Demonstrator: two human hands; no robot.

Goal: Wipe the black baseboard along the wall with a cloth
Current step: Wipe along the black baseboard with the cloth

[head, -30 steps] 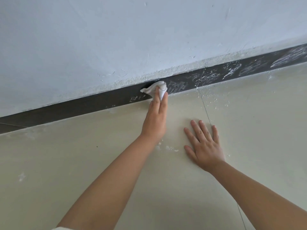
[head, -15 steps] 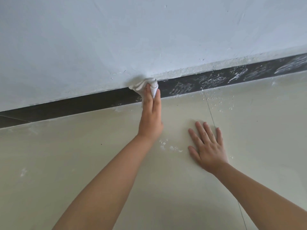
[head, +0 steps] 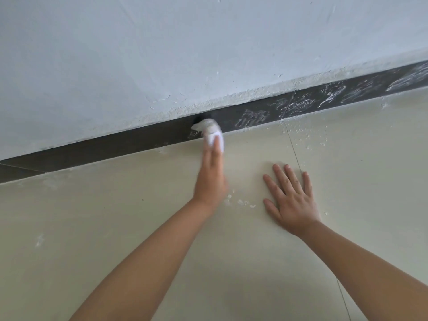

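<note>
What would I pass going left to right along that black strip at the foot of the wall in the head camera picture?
Clean dark baseboard → white cloth pressed on it by the left hand → faint white smears → a joint line → heavy white streaks.

Left hand is pressing white cloth against black baseboard, fingers straight; right hand is lying flat on floor.
</note>
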